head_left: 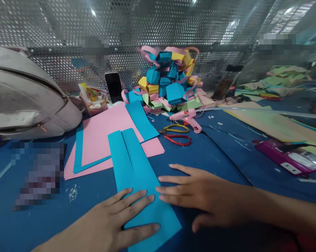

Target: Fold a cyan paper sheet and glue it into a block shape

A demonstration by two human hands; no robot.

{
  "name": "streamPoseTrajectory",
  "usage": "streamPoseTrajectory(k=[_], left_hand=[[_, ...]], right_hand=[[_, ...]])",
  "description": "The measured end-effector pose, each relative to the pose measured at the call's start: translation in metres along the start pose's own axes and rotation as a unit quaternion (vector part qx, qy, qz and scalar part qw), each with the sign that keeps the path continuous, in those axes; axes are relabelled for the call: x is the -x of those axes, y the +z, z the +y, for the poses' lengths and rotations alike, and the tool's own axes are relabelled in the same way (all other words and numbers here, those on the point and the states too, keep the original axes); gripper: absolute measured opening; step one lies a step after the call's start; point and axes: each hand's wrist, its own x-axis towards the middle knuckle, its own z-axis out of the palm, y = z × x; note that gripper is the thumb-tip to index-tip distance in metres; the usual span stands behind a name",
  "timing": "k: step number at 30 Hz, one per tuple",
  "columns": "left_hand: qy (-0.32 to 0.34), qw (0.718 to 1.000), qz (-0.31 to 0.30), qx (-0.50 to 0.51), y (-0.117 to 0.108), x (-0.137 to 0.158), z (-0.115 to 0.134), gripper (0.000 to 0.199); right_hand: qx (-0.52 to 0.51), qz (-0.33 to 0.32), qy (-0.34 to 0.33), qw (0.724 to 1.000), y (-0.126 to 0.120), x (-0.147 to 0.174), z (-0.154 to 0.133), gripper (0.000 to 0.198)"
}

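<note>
A long folded strip of blue paper [133, 157] lies lengthwise in front of me, two flaps meeting along a seam at its far end. Flat across its near part rests my left hand [121, 217], fingers spread. My right hand [197, 192] is stretched out beside the strip, its fingertips at the right edge and the thumb apart; nothing is held in it. Under the strip's far end are pink sheets [102, 129] with other blue paper between them. Another folded blue piece [142, 120] lies on those sheets.
Scissors [177, 134] with yellow and red handles lie beside a pink glue gun [188, 119], its black cord trailing right. Behind stands a pile of folded paper boxes [175, 92]. A purple power strip [286, 159] is at right, a white bag [29, 98] at left, a phone [113, 87] behind.
</note>
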Motion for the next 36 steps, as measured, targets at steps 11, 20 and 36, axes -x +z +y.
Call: streamPoseTrajectory(k=[11,20,36], left_hand=[[0.012,0.999,0.002,-0.03,-0.005,-0.002,0.0,0.053],[0.041,0.992,0.024,-0.116,0.01,-0.005,-0.01,0.044],[-0.003,0.996,-0.023,0.091,-0.006,0.01,0.007,0.055]], right_hand=[[0.181,0.087,0.003,0.98,-0.009,-0.059,0.063,0.068],[0.206,0.107,0.033,0.972,-0.023,-0.097,0.084,0.065],[0.068,0.083,-0.063,0.992,-0.029,-0.124,0.044,0.062]])
